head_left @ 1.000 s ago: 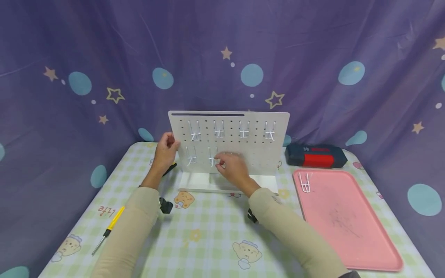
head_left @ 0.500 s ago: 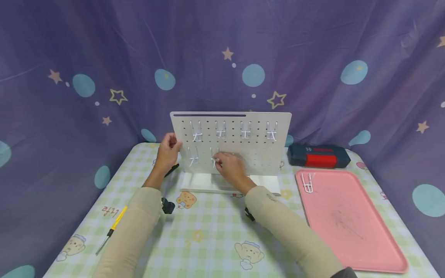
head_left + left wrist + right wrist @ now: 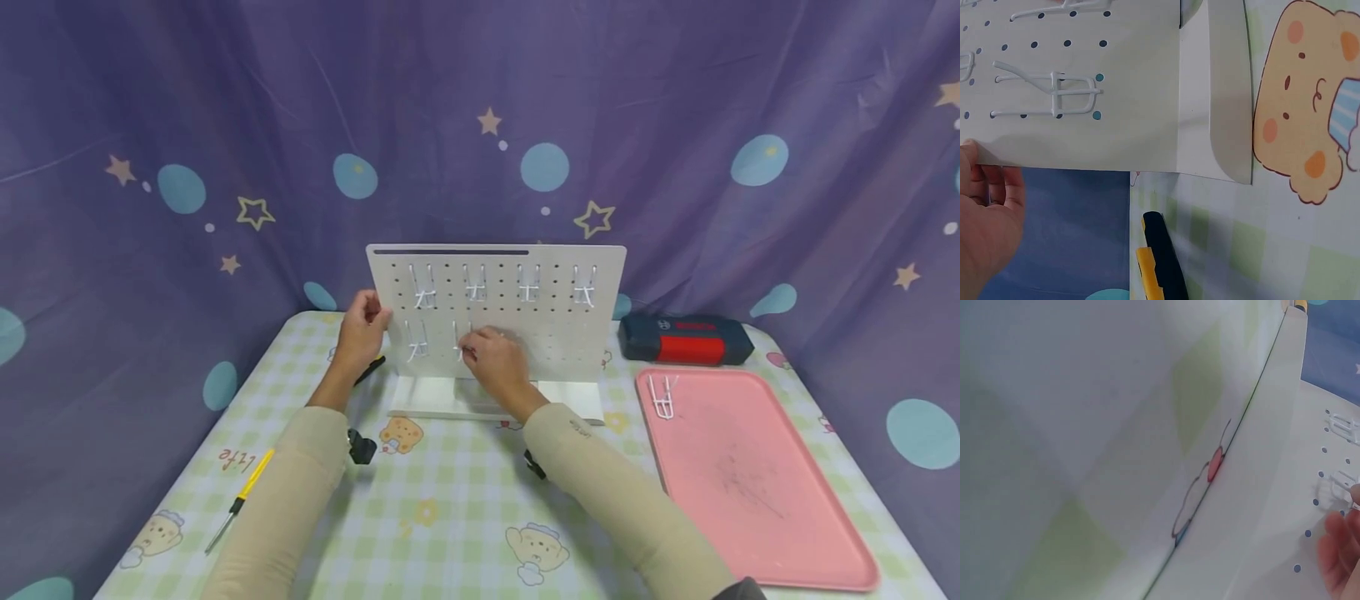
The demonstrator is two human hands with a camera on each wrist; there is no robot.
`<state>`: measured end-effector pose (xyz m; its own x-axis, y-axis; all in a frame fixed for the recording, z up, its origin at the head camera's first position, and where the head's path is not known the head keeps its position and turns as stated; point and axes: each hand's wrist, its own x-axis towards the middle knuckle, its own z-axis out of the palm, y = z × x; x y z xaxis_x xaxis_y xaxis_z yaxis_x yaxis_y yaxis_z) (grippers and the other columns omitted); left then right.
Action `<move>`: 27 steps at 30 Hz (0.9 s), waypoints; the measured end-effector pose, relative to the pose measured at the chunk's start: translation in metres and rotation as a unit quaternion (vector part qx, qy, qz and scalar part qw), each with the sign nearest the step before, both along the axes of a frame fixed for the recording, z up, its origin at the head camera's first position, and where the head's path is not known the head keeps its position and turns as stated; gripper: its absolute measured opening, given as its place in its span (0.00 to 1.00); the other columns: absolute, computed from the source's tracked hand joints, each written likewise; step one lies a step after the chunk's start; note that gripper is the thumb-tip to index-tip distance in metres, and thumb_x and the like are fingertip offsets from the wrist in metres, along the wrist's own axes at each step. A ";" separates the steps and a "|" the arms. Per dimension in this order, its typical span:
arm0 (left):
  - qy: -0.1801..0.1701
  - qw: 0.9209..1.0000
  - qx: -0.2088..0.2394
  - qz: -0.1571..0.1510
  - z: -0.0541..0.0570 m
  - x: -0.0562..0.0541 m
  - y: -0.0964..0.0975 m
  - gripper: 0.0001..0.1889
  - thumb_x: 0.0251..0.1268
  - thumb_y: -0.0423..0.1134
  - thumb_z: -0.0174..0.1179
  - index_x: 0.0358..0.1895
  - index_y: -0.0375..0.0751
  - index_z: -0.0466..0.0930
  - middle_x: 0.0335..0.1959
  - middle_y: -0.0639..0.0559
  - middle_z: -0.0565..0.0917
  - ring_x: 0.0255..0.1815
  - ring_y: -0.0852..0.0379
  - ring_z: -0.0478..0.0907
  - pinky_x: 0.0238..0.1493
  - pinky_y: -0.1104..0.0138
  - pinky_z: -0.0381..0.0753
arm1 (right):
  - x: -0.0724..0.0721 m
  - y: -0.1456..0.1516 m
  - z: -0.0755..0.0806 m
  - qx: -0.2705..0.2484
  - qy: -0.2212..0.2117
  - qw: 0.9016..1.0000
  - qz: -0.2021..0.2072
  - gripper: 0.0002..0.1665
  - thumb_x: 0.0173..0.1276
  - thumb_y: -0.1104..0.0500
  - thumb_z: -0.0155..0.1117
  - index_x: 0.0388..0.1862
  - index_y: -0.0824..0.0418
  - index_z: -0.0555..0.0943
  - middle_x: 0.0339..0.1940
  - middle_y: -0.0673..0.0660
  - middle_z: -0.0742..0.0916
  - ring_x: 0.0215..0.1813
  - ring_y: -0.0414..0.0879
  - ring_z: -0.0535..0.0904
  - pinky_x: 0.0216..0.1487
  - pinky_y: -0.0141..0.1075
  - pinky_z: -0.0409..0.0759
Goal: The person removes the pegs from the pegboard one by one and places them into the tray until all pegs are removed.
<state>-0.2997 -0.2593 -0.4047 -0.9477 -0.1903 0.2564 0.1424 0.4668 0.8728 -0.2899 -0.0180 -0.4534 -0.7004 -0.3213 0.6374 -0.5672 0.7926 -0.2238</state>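
A white pegboard (image 3: 566,350) stands upright on its base, with several white wire hooks along its top row. My left hand (image 3: 362,329) grips the board's left edge; in the left wrist view the thumb lies in front and the fingers behind. With my right hand (image 3: 498,362) I pinch a white wire hook (image 3: 456,337) in the lower row, partly hidden by my fingertips. Left of it hangs another lower hook (image 3: 417,342), seen closer in the left wrist view. Only part of the right hand shows at the edge of the right wrist view.
A pink tray (image 3: 750,492) lies at the right, with a loose wire hook (image 3: 662,400) in its far corner. Behind it stands a dark case with a red panel (image 3: 686,340). A yellow-handled screwdriver (image 3: 251,479) and a black-and-yellow tool (image 3: 1163,262) lie at the left.
The right fingertips have closed in on the lower hook and now cover more of it. The left hand keeps its grip on the board's edge. The head view has shifted slightly.
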 end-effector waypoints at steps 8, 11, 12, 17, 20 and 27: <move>-0.011 1.000 -0.003 0.002 0.000 -0.001 0.001 0.11 0.79 0.36 0.51 0.58 0.38 0.68 0.51 0.42 0.74 0.53 0.48 0.72 0.56 0.57 0.77 | 0.001 0.001 0.001 0.004 0.006 1.000 -0.001 0.04 0.65 0.54 0.73 0.39 0.47 0.89 0.42 0.46 0.90 0.39 0.41 0.86 0.33 0.32 0.84; -0.011 1.000 -0.005 0.002 0.000 0.000 0.001 0.11 0.79 0.36 0.50 0.58 0.38 0.68 0.51 0.42 0.74 0.53 0.47 0.72 0.56 0.56 0.77 | 0.002 0.002 0.001 0.003 0.017 1.000 0.001 0.04 0.65 0.54 0.73 0.39 0.47 0.89 0.41 0.46 0.90 0.38 0.41 0.86 0.32 0.32 0.83; -0.011 1.000 -0.005 0.001 0.000 0.000 0.001 0.11 0.79 0.36 0.50 0.58 0.38 0.68 0.51 0.41 0.74 0.53 0.47 0.72 0.57 0.56 0.77 | 0.002 0.002 0.001 0.003 0.022 1.000 0.002 0.04 0.65 0.54 0.73 0.39 0.47 0.89 0.40 0.46 0.90 0.38 0.41 0.86 0.33 0.32 0.83; -0.010 1.000 -0.006 -0.003 0.000 -0.001 0.001 0.11 0.80 0.36 0.50 0.58 0.38 0.67 0.51 0.41 0.74 0.54 0.47 0.72 0.57 0.56 0.78 | 0.001 0.001 -0.002 -0.003 0.046 0.999 0.006 0.04 0.64 0.55 0.74 0.38 0.49 0.89 0.38 0.47 0.89 0.36 0.41 0.85 0.32 0.31 0.84; -0.007 1.000 -0.009 -0.004 -0.001 -0.001 0.000 0.11 0.80 0.36 0.50 0.58 0.37 0.67 0.51 0.41 0.74 0.53 0.47 0.72 0.56 0.57 0.77 | 0.001 0.001 -0.004 -0.009 0.062 0.998 0.009 0.04 0.64 0.56 0.75 0.38 0.50 0.89 0.36 0.48 0.88 0.33 0.41 0.84 0.30 0.31 0.83; -0.018 1.000 -0.010 -0.004 0.001 0.000 0.001 0.11 0.80 0.37 0.49 0.58 0.38 0.67 0.52 0.41 0.74 0.55 0.46 0.71 0.59 0.53 0.78 | -0.002 0.000 -0.009 -0.018 0.107 0.994 0.012 0.04 0.62 0.57 0.76 0.36 0.50 0.88 0.34 0.48 0.87 0.28 0.41 0.83 0.25 0.31 0.81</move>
